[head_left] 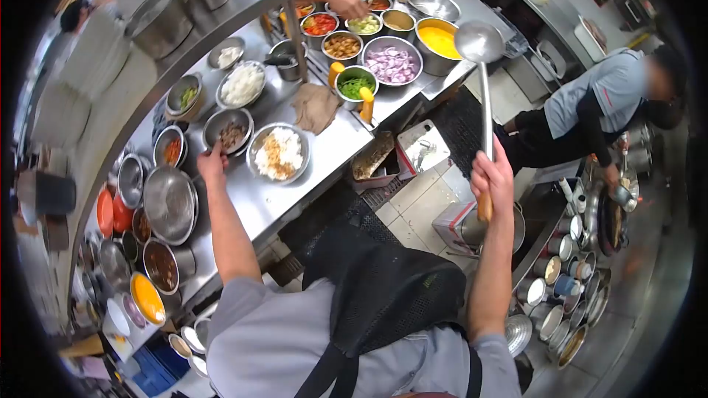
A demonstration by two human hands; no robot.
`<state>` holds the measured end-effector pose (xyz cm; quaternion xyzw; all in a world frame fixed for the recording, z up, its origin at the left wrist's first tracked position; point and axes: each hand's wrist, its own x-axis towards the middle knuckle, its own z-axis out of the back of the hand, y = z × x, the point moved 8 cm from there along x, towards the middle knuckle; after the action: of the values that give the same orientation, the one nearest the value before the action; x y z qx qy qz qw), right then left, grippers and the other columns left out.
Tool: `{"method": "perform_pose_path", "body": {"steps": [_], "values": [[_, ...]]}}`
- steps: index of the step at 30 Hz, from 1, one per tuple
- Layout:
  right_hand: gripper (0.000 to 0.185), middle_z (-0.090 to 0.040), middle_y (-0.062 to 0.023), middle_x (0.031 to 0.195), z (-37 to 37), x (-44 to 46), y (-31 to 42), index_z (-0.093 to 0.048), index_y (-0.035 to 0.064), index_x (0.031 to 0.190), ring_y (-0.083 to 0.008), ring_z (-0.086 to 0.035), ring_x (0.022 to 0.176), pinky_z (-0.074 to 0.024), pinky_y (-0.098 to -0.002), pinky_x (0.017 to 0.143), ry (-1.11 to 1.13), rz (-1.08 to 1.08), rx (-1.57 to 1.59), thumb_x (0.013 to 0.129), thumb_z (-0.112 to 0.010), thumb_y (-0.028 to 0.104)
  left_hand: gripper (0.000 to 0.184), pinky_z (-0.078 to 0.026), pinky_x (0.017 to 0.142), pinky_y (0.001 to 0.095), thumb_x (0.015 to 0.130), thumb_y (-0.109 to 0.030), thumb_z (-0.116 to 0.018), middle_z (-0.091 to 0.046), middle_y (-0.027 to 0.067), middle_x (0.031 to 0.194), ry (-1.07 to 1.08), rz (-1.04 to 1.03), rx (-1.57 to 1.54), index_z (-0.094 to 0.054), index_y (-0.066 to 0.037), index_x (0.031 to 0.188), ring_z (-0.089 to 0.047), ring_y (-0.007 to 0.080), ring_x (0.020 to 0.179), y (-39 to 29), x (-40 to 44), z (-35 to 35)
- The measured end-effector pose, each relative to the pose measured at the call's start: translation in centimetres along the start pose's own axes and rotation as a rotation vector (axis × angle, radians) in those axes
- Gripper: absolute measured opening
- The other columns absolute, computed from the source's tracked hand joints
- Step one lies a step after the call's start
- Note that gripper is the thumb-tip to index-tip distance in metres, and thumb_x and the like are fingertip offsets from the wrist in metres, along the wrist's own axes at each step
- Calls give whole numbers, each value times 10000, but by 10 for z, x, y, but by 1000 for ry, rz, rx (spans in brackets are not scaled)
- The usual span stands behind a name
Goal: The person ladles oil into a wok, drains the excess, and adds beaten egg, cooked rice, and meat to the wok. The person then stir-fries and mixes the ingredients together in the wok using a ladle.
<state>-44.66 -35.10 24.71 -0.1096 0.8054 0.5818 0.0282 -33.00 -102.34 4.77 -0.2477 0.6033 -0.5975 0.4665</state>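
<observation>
My right hand [493, 177] is wrapped round the wooden-ended handle of a long metal ladle [479, 43], its round bowl raised near the counter's far end. At the near side of the counter, my left hand [213, 163] grips the rim of a metal bowl [245, 149] with brown meat pieces [231, 135] inside. Just right of it stands a metal bowl of white rice [279, 152] topped with a brown, crumbly food. Behind these sits another bowl with white rice [241, 85]. A crumpled brown cloth [316, 108] lies on the steel.
Metal bowls of chopped purple onion [392, 61], green herbs [356, 84] and yellow liquid [439, 37] line the counter's far end. Another person's hand [346, 1] reaches over the bowls there. A co-worker [590, 103] bends over the stove side at right. A steel shelf [177, 55] overhangs the left.
</observation>
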Motion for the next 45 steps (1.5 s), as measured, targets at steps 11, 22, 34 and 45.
{"method": "perform_pose_path", "body": {"steps": [11,22,34,45], "values": [[742,-597,-56,689,13,131,-23,-302,-15,1537,-124,-562,496,-480,-300,438,-167,-50,-720,891,-647,108,237,-588,612,272,900,-74,-624,-611,110,1013,-42,-64,-185,-523,33,1086,-630,172,764,-44,-43,27],[184,-496,31,653,-18,160,-15,-460,89,849,-34,-497,512,-432,-212,469,103,-424,575,1015,-521,138,123,-568,619,245,930,-68,-647,-638,31,944,248,-165,-317,-533,-80,976,-625,110,745,-123,-102,-24],[120,-526,9,750,-15,139,11,-477,81,932,-20,-522,537,-451,-200,456,135,-280,621,1036,-501,134,142,-597,638,273,921,-76,-664,-635,73,933,709,-47,-182,-529,-57,961,-632,125,716,-87,-194,-148],[63,-525,-5,737,-9,99,35,-478,96,972,-33,-511,528,-433,-212,454,201,-258,806,1027,-508,101,241,-617,625,292,916,-34,-662,-613,119,935,1039,224,-197,-427,-66,878,-662,173,769,-21,-290,-291]]}}
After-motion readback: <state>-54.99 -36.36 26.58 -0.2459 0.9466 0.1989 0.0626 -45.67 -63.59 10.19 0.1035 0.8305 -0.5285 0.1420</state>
